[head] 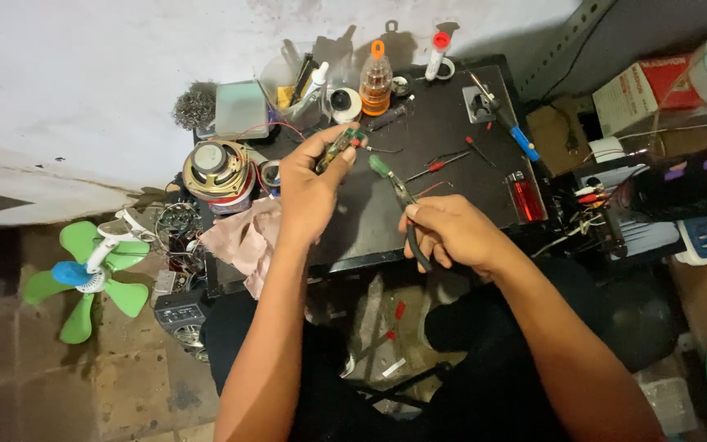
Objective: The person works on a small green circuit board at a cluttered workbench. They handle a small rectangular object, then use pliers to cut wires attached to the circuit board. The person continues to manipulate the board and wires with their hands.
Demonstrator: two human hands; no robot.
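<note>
My left hand [308,192] holds a small green circuit board [339,147] with a red wire end above the black work mat [443,123]. My right hand [452,233] grips pliers [398,196] with black handles. The pliers' green-tipped jaws [379,166] point up toward the board, a short gap away from it. Both forearms reach in from the bottom of the view.
A round speaker [218,168], pink cloth [243,237], red lighter [525,196], blue-handled soldering iron [509,123], orange-capped screwdriver bit bottle [376,78] and red test leads [439,164] lie about the mat. A green fan [92,274] sits on the floor at left. Boxes and wires crowd the right side.
</note>
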